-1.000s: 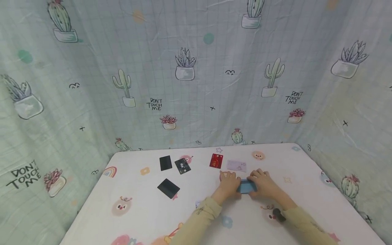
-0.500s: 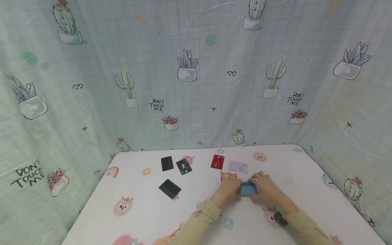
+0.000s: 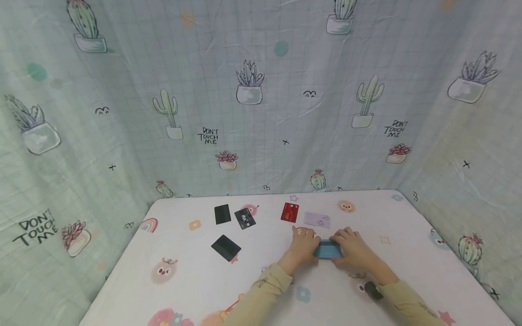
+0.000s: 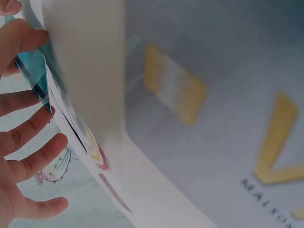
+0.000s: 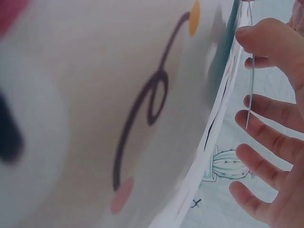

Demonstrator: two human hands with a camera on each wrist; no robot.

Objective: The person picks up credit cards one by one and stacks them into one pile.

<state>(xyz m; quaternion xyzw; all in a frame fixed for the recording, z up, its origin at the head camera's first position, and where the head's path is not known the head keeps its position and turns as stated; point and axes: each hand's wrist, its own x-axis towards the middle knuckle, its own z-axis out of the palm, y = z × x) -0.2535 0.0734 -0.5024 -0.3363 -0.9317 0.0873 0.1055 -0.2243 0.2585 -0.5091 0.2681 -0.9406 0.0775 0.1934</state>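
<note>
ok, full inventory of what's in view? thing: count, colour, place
Blue card: 1, blue, held on the lilac item's near side
Lilac flat item: 1, lilac, far right of centre
Red card: 1, red, left of lilac item
VIP card: 1, black, far left
Far black card: 1, black, left of VIP card
Near black card: 1, black, nearer the person
Gold-lettered card: 1, grey-blue, left wrist view
Dark object: 1, black, near right, unclear
Table: 1, white, printed, underneath
Backdrop: 1, pale grey-green, behind
Left hand, right hand: 2, either end of blue card
Sleeves: 2, pale yellow, near edge
</note>
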